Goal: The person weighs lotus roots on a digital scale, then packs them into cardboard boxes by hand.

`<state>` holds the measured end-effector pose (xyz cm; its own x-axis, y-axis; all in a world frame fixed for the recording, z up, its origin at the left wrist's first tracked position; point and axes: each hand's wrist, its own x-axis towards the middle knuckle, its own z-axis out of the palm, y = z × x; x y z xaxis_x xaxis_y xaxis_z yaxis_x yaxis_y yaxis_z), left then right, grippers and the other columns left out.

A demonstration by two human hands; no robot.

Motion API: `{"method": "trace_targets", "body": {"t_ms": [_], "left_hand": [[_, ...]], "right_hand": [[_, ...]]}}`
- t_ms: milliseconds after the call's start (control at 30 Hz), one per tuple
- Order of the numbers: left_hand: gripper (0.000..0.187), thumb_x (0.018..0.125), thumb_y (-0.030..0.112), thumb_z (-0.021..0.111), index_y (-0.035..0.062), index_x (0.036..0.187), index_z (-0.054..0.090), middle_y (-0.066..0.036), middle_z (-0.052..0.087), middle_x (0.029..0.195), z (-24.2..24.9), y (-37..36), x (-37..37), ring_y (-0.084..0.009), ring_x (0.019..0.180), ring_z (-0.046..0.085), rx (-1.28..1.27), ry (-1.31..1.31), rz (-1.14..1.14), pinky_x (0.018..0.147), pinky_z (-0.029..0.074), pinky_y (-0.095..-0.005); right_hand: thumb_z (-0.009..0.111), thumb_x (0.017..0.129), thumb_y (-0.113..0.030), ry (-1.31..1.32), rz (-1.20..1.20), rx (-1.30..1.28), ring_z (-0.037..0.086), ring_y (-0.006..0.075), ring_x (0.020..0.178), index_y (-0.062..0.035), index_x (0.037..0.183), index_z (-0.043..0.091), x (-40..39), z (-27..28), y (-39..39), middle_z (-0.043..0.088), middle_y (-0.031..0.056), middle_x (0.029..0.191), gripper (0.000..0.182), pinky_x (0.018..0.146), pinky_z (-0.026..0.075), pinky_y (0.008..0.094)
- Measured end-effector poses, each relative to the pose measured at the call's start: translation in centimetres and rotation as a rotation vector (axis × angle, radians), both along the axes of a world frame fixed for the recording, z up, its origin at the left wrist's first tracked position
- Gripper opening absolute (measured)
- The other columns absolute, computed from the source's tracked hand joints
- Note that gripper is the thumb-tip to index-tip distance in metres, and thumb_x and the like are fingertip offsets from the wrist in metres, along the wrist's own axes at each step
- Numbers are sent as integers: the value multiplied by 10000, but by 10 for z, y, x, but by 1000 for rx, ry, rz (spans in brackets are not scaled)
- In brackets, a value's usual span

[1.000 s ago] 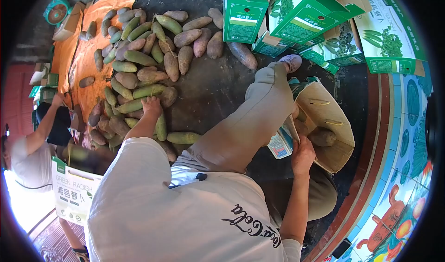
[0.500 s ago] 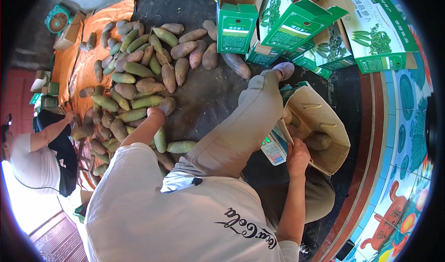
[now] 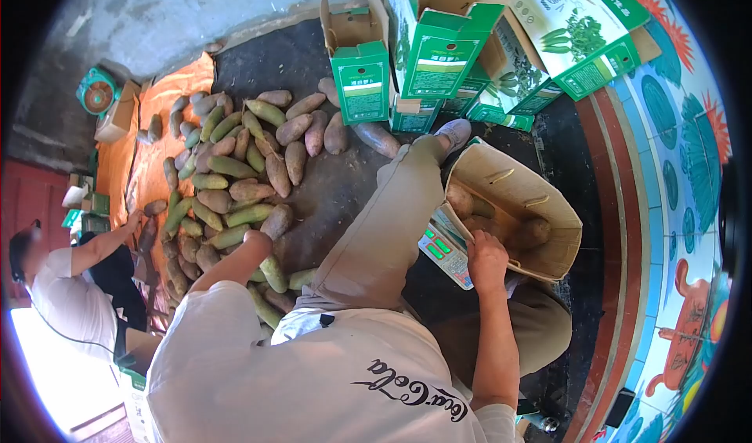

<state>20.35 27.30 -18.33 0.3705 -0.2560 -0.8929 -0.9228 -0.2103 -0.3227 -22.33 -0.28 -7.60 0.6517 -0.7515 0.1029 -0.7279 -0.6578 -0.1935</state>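
My left hand (image 3: 257, 245) is at the near edge of a pile of green and mud-brown radishes (image 3: 210, 181). Its fingers are closed against the lower end of a brown radish (image 3: 276, 221); the fingertips are partly hidden. On the other side of my leg, my right hand (image 3: 486, 261) grips the near rim of an open cardboard box (image 3: 554, 235). The box leans on its side with several radishes (image 3: 533, 232) inside. Beside it, partly under the box, is a digital scale (image 3: 446, 256) with green lit digits.
Green-and-white radish cartons (image 3: 450, 51) stand at the back, some open. A co-worker (image 3: 74, 286) sits at the left, one hand at the pile. A teal fan (image 3: 99, 92) is behind an orange sheet (image 3: 176, 90). A tiled wall (image 3: 677, 208) runs along the right.
The view has tilted, so the scene sits lower in the frame. More of the scale's display shows. The co-worker's hand is now beside a radish. My hands keep nearly the same places.
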Motion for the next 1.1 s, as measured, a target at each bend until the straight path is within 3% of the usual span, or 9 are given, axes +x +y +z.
{"method": "trace_targets", "body": {"t_ms": [233, 333, 433, 467, 567, 700, 767, 933, 1100], "left_hand": [[282, 783, 242, 656, 99, 1023, 695, -98, 665, 1082, 47, -14, -6, -250, 1025, 631, -99, -73, 89, 825, 509, -363], [272, 807, 293, 630, 70, 949, 696, -135, 669, 1014, 66, -18, 7, -283, 974, 637, -303, -116, 155, 809, 511, -390], [294, 813, 296, 646, 72, 1002, 667, -162, 662, 1018, 100, -35, 13, -305, 984, 630, -566, -139, 183, 805, 513, -404], [317, 815, 324, 645, 59, 989, 648, -191, 658, 942, 109, -38, 16, -344, 912, 634, -779, -152, 138, 772, 508, -447], [326, 814, 304, 647, 52, 1017, 608, -187, 650, 879, 177, -80, 1, -368, 830, 634, -989, -239, 101, 717, 508, -466], [291, 819, 234, 639, 50, 1028, 553, -192, 630, 820, 256, -128, -19, -384, 754, 626, -1366, -319, -175, 638, 501, -474], [286, 824, 198, 635, 37, 1045, 551, -202, 626, 826, 287, -150, -30, -394, 735, 616, -1425, -363, -254, 629, 491, -475], [280, 831, 146, 634, 5, 1064, 568, -232, 618, 838, 336, -198, -89, -404, 790, 604, -1713, -79, -349, 646, 477, -444], [236, 815, 146, 658, 41, 1020, 604, -198, 626, 881, 324, -247, -159, -391, 815, 599, -1762, 427, -281, 672, 477, -408]], "right_hand": [[632, 784, -171, -7, 8, 4, 594, 270, 767, -80, 832, 556, -3, -1, 2, 598, 90, 778, 127, 695, 475, 392], [626, 786, -173, 8, 10, -7, 597, 261, 768, -85, 827, 553, -4, -5, 2, 602, 85, 775, 122, 691, 474, 388], [612, 787, -173, 7, 7, -18, 602, 253, 765, -92, 820, 556, -5, -6, 3, 607, 81, 770, 103, 685, 474, 379], [605, 787, -172, 7, 6, -22, 604, 250, 763, -95, 817, 557, -5, -6, 3, 608, 80, 768, 96, 683, 474, 376], [583, 771, -144, -19, -3, -40, 612, 246, 759, -99, 802, 567, -5, -9, 4, 613, 80, 762, 57, 677, 478, 370], [568, 739, -109, -18, -14, -72, 622, 244, 760, -96, 788, 582, -5, -8, 4, 620, 82, 761, 52, 673, 483, 363], [567, 727, -94, -17, -27, -67, 625, 243, 764, -91, 787, 588, -5, -6, 5, 623, 84, 766, 64, 672, 485, 359], [591, 699, -90, -23, -21, -23, 626, 243, 771, -83, 781, 590, -7, -6, 5, 630, 86, 771, 82, 696, 483, 359], [568, 715, -89, -33, -30, -42, 627, 242, 775, -81, 788, 594, -6, -12, 5, 629, 84, 771, 78, 704, 482, 355]]}}
